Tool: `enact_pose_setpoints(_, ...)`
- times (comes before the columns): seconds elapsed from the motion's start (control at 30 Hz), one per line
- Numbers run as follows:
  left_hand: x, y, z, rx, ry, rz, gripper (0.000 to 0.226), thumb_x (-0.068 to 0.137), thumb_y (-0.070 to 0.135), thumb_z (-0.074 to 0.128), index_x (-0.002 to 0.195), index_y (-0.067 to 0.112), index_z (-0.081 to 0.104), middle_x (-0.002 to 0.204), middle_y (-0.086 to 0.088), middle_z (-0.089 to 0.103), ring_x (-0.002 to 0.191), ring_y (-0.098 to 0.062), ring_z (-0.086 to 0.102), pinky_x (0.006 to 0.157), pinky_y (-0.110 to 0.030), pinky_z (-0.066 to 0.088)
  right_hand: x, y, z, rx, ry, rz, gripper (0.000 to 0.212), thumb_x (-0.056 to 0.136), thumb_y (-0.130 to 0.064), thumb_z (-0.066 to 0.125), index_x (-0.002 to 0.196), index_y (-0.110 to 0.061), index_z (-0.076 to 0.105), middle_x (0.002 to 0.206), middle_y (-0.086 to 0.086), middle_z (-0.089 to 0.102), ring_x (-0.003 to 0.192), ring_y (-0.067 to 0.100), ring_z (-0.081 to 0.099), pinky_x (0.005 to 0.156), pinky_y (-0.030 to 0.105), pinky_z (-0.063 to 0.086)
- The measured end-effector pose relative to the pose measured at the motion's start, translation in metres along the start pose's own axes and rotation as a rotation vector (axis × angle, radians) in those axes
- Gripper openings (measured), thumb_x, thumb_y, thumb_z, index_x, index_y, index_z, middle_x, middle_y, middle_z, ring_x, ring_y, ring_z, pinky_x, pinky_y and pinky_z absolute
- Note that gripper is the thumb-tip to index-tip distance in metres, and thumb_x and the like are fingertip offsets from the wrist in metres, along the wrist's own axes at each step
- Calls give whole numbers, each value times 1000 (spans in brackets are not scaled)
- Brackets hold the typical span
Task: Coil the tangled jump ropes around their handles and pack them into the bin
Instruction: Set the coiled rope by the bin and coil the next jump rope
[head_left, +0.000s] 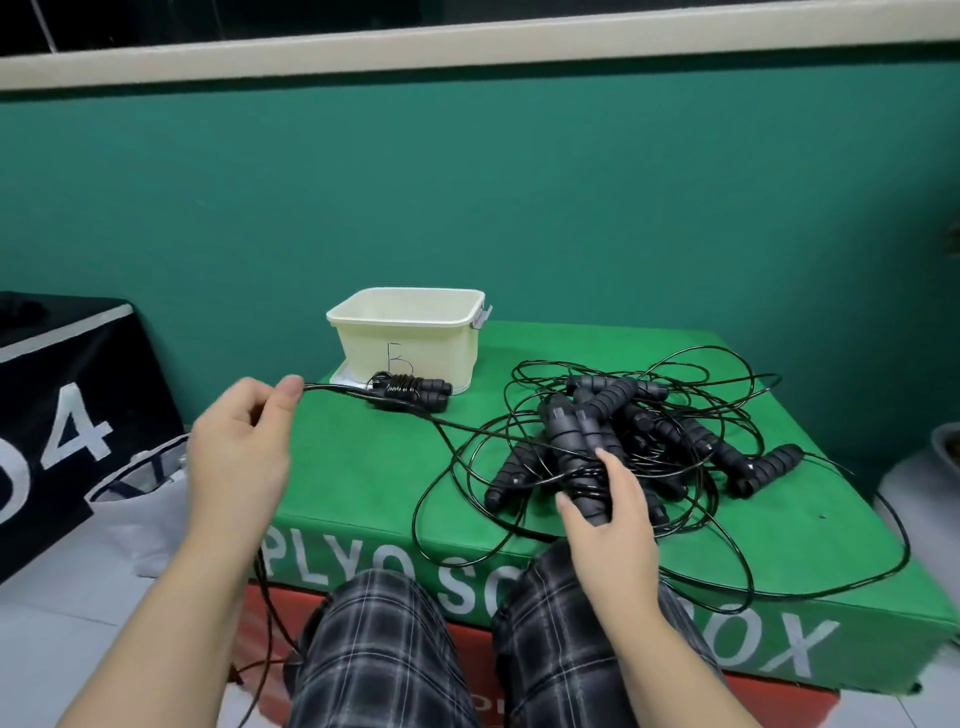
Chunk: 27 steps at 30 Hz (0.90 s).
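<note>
Meanwhile, hands (608, 499) grip handles (576, 457), rope (363, 395).

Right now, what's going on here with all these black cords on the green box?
A person is sorting tangled jump ropes on a green plyo box. The left hand pinches one cord taut, while the right hand grips a pair of handles in the pile. One coiled rope lies beside the cream bin, not yet packed.

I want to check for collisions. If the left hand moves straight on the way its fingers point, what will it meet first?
Probably the coiled jump rope lying before the bin. The left hand pinches a black cord leading that way; depth is unclear.
</note>
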<state>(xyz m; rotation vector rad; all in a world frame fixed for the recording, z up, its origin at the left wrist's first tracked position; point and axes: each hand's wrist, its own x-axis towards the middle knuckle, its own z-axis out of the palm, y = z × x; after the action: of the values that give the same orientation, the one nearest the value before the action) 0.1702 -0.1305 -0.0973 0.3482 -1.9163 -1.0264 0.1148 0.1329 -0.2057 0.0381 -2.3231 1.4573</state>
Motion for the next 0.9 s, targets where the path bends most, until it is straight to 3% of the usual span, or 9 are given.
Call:
enact_pose_setpoints(0.07,0,-15,1,78,-88,-30,41,94,28,56,66,-1,45,57,-8,39,56,-22,37,52,-32,29,-1,1,1,21,2,2,57,88,-27,68,138,-34,41,143,-15,42,125,10,44,85,26,35)
enact_pose_setpoints(0.17,-7,-37,13,159,-251,-74,35,93,29,55,69,4,52,56,-2,44,56,-24,40,54,-34,31,-1,1,1,95,28,8,59,87,-25,69,137,-36,41,141,-15,43,128,10,42,92,27,36)
enact_pose_setpoints(0.3,-21,-35,30,110,-436,-145,17,90,39,57,98,23,56,81,6,60,67,-19,59,68,-36,48,-6,-1,1,74,-2,-29,60,86,-26,69,137,-38,41,143,-17,41,131,6,39,95,25,34)
enact_pose_setpoints(0.43,-43,-10,48,162,-630,-16,38,88,45,56,122,30,49,102,17,56,67,-3,51,72,-29,42,-11,-5,2,11,-71,-118,62,86,-27,70,138,-40,40,146,-20,36,131,-5,30,100,21,29)
enact_pose_setpoints(0.53,-63,7,64,186,-775,103,47,86,50,56,127,30,47,115,20,46,98,-2,49,93,-26,40,-16,-8,6,-63,-142,-210,68,84,-24,71,139,-44,36,145,-23,31,124,-18,20,99,12,24)
enact_pose_setpoints(0.6,-74,14,75,217,-829,203,36,87,49,56,116,28,54,112,19,47,109,-2,44,97,-23,35,-19,-7,9,-76,-157,-263,73,83,-22,72,137,-48,31,142,-25,30,123,-24,17,96,1,20)
enact_pose_setpoints(0.73,-89,25,83,42,-898,65,14,92,41,53,92,27,52,83,12,59,72,-7,56,74,-27,44,-17,-3,7,-72,-134,-249,76,81,-21,71,141,-44,31,142,-22,30,123,-26,14,94,-5,15)
enact_pose_setpoints(0.8,-95,28,84,4,-925,48,16,92,43,51,89,27,51,73,9,57,57,-3,48,64,-27,41,-16,-1,8,-73,-98,-250,71,82,-26,69,143,-40,35,145,-19,33,129,-15,23,98,4,22)
enact_pose_setpoints(0.9,-95,29,83,82,-943,122,16,91,43,54,89,27,53,61,9,49,54,-4,42,58,-27,36,-17,1,9,-89,-108,-258,67,83,-29,63,143,-40,36,150,-16,32,134,3,33,98,22,35)
